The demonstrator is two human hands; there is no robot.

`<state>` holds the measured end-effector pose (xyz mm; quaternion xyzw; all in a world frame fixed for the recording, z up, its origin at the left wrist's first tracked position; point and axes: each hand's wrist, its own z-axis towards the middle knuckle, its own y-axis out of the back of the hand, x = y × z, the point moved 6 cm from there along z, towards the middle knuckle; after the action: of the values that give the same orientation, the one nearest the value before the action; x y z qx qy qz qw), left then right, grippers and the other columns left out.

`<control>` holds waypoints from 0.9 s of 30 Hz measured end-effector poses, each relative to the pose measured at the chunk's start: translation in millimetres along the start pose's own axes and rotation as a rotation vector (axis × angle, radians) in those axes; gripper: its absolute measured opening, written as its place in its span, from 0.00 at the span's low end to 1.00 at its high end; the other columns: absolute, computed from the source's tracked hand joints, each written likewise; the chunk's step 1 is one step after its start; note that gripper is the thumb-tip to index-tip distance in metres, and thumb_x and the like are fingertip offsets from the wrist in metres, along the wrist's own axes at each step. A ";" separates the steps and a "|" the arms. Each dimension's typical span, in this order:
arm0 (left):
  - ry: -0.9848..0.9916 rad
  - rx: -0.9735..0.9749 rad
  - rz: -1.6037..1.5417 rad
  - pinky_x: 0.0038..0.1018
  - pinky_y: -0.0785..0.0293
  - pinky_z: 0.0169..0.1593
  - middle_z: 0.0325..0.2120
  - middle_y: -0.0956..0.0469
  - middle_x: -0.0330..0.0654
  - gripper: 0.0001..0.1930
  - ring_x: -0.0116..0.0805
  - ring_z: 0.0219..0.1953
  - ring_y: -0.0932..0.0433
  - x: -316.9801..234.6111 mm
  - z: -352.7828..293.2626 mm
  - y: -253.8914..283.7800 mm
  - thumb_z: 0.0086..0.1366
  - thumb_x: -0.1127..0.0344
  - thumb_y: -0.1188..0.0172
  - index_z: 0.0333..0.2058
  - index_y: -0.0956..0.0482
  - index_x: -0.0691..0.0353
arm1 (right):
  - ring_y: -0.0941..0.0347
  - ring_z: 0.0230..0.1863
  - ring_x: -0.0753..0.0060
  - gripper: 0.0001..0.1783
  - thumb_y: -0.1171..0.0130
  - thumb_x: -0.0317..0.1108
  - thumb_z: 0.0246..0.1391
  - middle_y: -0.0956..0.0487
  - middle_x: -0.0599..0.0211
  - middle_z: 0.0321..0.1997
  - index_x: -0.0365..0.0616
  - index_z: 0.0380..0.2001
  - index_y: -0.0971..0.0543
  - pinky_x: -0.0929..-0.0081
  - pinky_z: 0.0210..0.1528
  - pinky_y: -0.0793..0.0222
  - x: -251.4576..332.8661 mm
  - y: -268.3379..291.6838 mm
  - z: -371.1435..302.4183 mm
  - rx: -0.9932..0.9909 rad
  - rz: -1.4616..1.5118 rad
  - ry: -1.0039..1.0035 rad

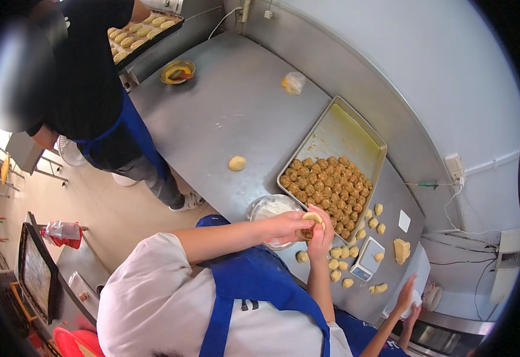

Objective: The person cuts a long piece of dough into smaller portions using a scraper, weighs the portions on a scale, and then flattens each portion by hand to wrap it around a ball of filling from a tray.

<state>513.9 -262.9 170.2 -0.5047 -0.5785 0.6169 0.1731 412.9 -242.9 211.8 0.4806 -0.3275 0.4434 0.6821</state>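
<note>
My left hand (288, 227) and my right hand (320, 239) meet above the table's front edge, both closed around a pale round of dough (313, 218). A bit of brown shows below the dough, between my hands; I cannot make out its shape. Under my left hand stands a bowl of white powder (275, 207). Just beyond my hands lies a metal tray (350, 122), its near part filled with many brown filling balls (330, 184). Pale dough balls (335, 263) are scattered to the right of my right hand.
A small scale (364, 266) carries a dough piece, with a dough lump (401, 251) beyond. One round bun (237, 163) sits left. A co-worker's hands (407, 303) are at the right. Another person (102, 101) stands far left, near a bun tray (144, 37) and a yellow-liquid bowl (177, 72).
</note>
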 end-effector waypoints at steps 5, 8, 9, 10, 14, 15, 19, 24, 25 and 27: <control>-0.073 0.021 0.005 0.32 0.31 0.61 0.52 0.26 0.39 0.17 0.31 0.55 0.27 -9.4 5.9 -5.5 0.74 0.63 0.48 0.58 0.32 0.60 | 0.29 0.60 0.51 0.23 0.60 0.40 0.63 0.23 0.45 0.55 0.32 0.48 0.24 0.59 0.63 0.36 1.9 -14.3 -1.4 -0.556 0.193 -0.047; -0.156 0.009 -0.089 0.31 0.30 0.60 0.50 0.26 0.38 0.17 0.30 0.53 0.26 -19.6 -3.6 6.4 0.74 0.62 0.49 0.57 0.32 0.60 | 0.31 0.63 0.50 0.23 0.60 0.38 0.64 0.25 0.45 0.59 0.32 0.50 0.24 0.58 0.65 0.38 15.8 -35.4 17.1 -0.295 0.143 0.149; -0.132 -0.030 -0.005 0.31 0.29 0.60 0.50 0.26 0.38 0.17 0.30 0.54 0.26 -21.2 -11.2 11.4 0.74 0.61 0.50 0.58 0.32 0.59 | 0.32 0.65 0.49 0.24 0.59 0.39 0.63 0.25 0.45 0.60 0.32 0.52 0.24 0.55 0.68 0.42 5.3 -32.7 17.5 -0.135 0.016 -0.026; -0.107 -0.071 0.079 0.30 0.29 0.59 0.51 0.26 0.38 0.18 0.30 0.54 0.27 -23.0 -16.4 15.9 0.75 0.60 0.51 0.58 0.33 0.59 | 0.32 0.65 0.49 0.24 0.59 0.39 0.63 0.25 0.45 0.60 0.32 0.52 0.24 0.55 0.68 0.42 6.8 -29.5 23.8 -0.119 0.014 -0.022; -0.304 -0.167 0.253 0.30 0.30 0.58 0.52 0.28 0.39 0.18 0.29 0.56 0.29 -37.1 -22.0 -1.5 0.76 0.59 0.54 0.60 0.35 0.59 | 0.32 0.65 0.49 0.24 0.60 0.40 0.64 0.22 0.46 0.55 0.33 0.48 0.22 0.50 0.69 0.45 24.5 -50.0 39.6 0.015 -0.089 0.216; -0.296 -0.090 0.017 0.30 0.30 0.59 0.52 0.28 0.39 0.19 0.29 0.56 0.29 -43.7 -22.0 -10.9 0.76 0.59 0.54 0.61 0.36 0.59 | 0.33 0.66 0.49 0.25 0.62 0.42 0.65 0.23 0.46 0.56 0.33 0.48 0.23 0.51 0.69 0.46 20.9 -46.1 40.7 -0.161 0.044 0.160; -0.349 -0.108 0.210 0.29 0.31 0.59 0.52 0.28 0.39 0.21 0.29 0.56 0.29 -58.6 -30.5 -3.0 0.76 0.58 0.54 0.63 0.39 0.59 | 0.37 0.69 0.50 0.28 0.64 0.47 0.67 0.28 0.46 0.62 0.33 0.49 0.24 0.52 0.69 0.46 25.7 -58.6 41.2 -0.308 0.250 0.100; -0.290 -0.156 0.248 0.29 0.31 0.59 0.53 0.28 0.41 0.22 0.29 0.56 0.28 -48.2 -35.5 12.2 0.76 0.60 0.55 0.64 0.40 0.59 | 0.35 0.68 0.52 0.22 0.60 0.39 0.62 0.24 0.43 0.59 0.34 0.46 0.23 0.52 0.68 0.43 40.2 -59.3 56.1 0.141 -0.246 0.221; -0.261 -0.152 0.257 0.28 0.31 0.59 0.53 0.29 0.41 0.22 0.28 0.56 0.29 -49.3 -33.5 7.7 0.76 0.60 0.55 0.65 0.41 0.59 | 0.34 0.67 0.51 0.21 0.62 0.37 0.60 0.21 0.43 0.54 0.35 0.43 0.22 0.53 0.68 0.43 41.4 -57.3 55.3 0.043 -0.205 0.213; -0.265 -0.110 0.006 0.27 0.32 0.59 0.55 0.30 0.41 0.23 0.27 0.57 0.31 -59.3 -35.7 -11.6 0.76 0.63 0.55 0.67 0.42 0.60 | 0.34 0.67 0.51 0.22 0.63 0.38 0.62 0.22 0.44 0.55 0.34 0.43 0.22 0.53 0.69 0.43 24.5 -58.5 50.6 -0.174 0.034 0.143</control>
<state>564.5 -287.8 212.0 -0.4291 -0.6278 0.6461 0.0656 475.3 -292.1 228.2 0.3812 -0.3234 0.4578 0.7352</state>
